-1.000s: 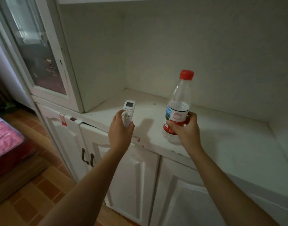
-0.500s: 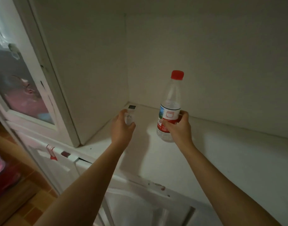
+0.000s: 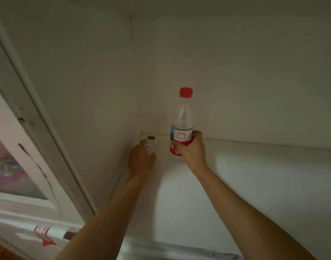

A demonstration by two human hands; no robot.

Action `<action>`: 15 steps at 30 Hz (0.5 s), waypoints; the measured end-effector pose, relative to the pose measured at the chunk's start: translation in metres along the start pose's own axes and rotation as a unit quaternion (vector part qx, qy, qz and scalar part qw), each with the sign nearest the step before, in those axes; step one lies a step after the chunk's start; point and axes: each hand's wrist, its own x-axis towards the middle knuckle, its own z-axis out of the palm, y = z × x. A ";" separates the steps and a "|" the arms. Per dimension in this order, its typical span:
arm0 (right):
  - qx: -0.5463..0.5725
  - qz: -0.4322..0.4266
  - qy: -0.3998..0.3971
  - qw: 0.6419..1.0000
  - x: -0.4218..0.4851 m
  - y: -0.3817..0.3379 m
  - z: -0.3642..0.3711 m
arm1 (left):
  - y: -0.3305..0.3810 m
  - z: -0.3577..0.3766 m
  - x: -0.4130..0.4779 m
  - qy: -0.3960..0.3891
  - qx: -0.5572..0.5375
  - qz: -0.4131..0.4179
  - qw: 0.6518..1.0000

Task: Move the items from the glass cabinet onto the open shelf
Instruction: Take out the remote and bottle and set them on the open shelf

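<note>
- Two forearms are seen stretched from the lower edge of the view over the white open shelf (image 3: 264, 184), with the glass cabinet door (image 3: 20, 166) left behind at the near left.
- Farther in, the left hand (image 3: 141, 162) is closed around a white remote control (image 3: 151, 144), held low beside the shelf's left side wall; whether it touches the shelf cannot be told.
- The right hand (image 3: 192, 151) is wrapped around the lower body of a clear water bottle (image 3: 181, 124) (red cap, red-and-white label), kept upright near the back corner.
- The placing step is judged to be in hand: both items are to be set down, the bottle settled flat on its base, and only then are the grips to be released.
</note>
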 end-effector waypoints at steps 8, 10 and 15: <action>0.003 -0.002 0.003 1.000 0.020 0.006 0.017 | -0.007 0.008 0.019 0.018 0.121 0.021 0.992; -0.007 -0.004 0.003 1.000 0.025 0.008 0.023 | -0.006 0.010 0.022 0.019 0.130 0.014 0.991; -0.021 0.000 -0.007 1.000 0.042 0.019 0.033 | -0.004 0.019 0.030 0.014 0.187 0.031 0.982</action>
